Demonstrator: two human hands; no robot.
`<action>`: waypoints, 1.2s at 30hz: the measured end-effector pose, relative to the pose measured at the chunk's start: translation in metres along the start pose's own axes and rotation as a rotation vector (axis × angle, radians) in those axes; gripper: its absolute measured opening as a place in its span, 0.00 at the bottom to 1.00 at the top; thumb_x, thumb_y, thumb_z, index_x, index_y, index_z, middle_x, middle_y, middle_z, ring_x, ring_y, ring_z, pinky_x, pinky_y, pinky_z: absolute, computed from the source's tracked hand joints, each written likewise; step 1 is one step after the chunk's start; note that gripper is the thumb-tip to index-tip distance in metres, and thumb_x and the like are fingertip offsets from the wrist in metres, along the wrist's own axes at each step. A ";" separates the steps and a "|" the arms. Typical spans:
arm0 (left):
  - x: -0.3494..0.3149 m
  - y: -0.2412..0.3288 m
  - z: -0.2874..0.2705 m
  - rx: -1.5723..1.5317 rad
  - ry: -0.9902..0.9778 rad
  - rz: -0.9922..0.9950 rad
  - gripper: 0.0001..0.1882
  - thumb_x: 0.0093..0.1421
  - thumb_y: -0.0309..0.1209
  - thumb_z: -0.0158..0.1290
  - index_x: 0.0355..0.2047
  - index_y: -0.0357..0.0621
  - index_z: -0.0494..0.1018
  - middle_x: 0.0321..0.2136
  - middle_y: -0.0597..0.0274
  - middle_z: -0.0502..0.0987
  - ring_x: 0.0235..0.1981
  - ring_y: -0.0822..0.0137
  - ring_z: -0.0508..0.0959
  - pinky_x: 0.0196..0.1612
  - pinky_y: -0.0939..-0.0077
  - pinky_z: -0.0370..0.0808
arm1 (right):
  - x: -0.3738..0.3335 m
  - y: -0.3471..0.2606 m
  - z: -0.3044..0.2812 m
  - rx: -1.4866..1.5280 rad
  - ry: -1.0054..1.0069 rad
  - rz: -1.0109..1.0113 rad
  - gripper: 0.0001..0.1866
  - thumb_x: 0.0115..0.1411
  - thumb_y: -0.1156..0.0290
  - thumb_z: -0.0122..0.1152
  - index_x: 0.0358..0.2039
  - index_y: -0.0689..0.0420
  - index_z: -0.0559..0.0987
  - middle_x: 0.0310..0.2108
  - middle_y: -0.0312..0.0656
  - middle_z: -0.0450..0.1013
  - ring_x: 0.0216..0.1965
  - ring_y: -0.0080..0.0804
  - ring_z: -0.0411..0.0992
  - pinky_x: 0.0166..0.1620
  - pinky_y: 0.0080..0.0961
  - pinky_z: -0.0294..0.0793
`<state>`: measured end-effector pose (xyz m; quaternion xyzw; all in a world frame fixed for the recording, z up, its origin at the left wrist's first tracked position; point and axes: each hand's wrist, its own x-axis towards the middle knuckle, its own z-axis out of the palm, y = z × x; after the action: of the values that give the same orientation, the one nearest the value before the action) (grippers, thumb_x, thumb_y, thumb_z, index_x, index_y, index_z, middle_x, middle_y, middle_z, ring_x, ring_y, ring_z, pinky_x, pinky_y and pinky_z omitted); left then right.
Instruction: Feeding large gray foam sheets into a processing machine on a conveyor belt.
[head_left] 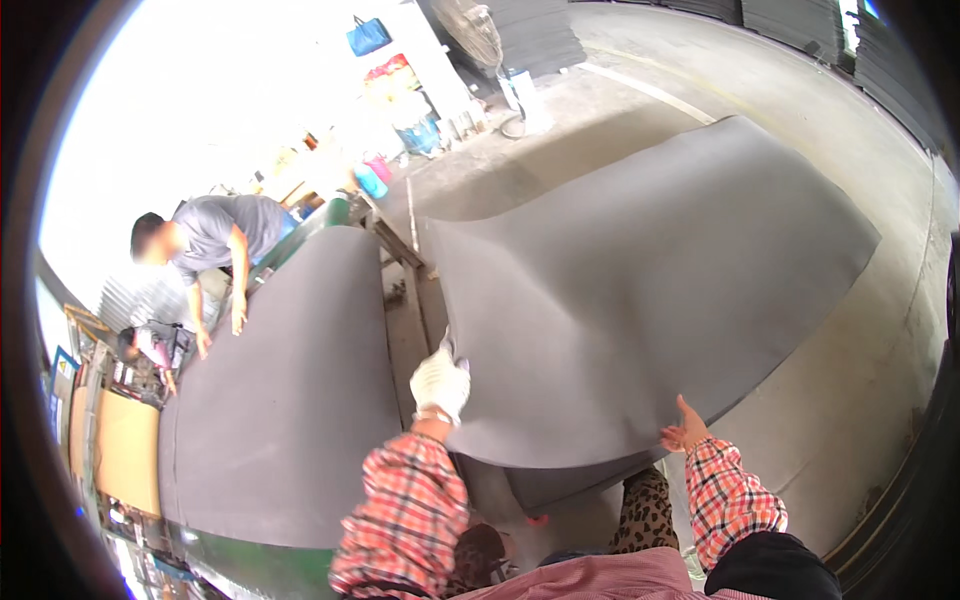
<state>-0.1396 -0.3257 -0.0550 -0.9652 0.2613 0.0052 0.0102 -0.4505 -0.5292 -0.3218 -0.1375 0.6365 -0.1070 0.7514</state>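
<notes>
1. We worked beside a green counter (pixel 262 560) on a pale concrete floor (pixel 850 400); a co-worker (pixel 232 228) leaned over the counter's far side, hands on a dark sheet (pixel 290 400).
2. The grey sheet (pixel 620 280) spread to the counter's right; our gloved left fingers (pixel 455 373) pinched its left edge, while our right fingers (pixel 672 437) were spread at its near edge, contact unclear.
3. A narrow gap divided both sheets, and floor stretched widely beyond the grey sheet's right edge.

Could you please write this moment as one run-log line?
left hand: gloved, gripping grey sheet by left edge | right hand: open, at near edge, contact unclear | second sheet: on green table | co-worker: leaning toward it
</notes>
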 end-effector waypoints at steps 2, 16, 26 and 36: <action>0.027 -0.005 -0.040 0.095 0.057 0.071 0.27 0.53 0.38 0.50 0.55 0.57 0.63 0.31 0.56 0.78 0.36 0.56 0.78 0.40 0.60 0.73 | 0.023 -0.004 0.008 -0.249 0.402 -0.140 0.57 0.39 0.41 0.69 0.60 0.63 0.52 0.54 0.54 0.60 0.49 0.51 0.65 0.52 0.51 0.63; 0.030 -0.173 -0.272 0.416 0.555 0.074 0.29 0.54 0.37 0.50 0.58 0.62 0.60 0.34 0.53 0.77 0.35 0.54 0.78 0.41 0.60 0.72 | -0.188 -0.012 0.128 0.406 -0.594 -0.442 0.13 0.58 0.71 0.58 0.43 0.57 0.71 0.38 0.37 0.71 0.38 0.34 0.73 0.38 0.38 0.77; -0.154 -0.554 -0.217 0.470 0.305 -0.947 0.19 0.51 0.36 0.52 0.45 0.49 0.73 0.41 0.56 0.77 0.44 0.61 0.77 0.45 0.69 0.74 | -0.206 0.134 0.152 0.282 -0.666 -0.248 0.13 0.54 0.70 0.61 0.40 0.50 0.72 0.35 0.35 0.72 0.39 0.32 0.72 0.47 0.35 0.71; -0.226 -0.499 -0.060 -0.048 0.788 -0.098 0.36 0.49 0.45 0.57 0.56 0.47 0.61 0.55 0.48 0.64 0.58 0.46 0.60 0.61 0.43 0.47 | -0.273 0.283 0.263 0.114 -0.750 -0.130 0.08 0.56 0.68 0.62 0.33 0.53 0.72 0.29 0.39 0.71 0.29 0.32 0.72 0.48 0.41 0.71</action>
<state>-0.0826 0.2172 0.0165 -0.9045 0.1989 -0.3599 -0.1131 -0.2406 -0.1532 -0.1259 -0.1653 0.3006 -0.1317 0.9301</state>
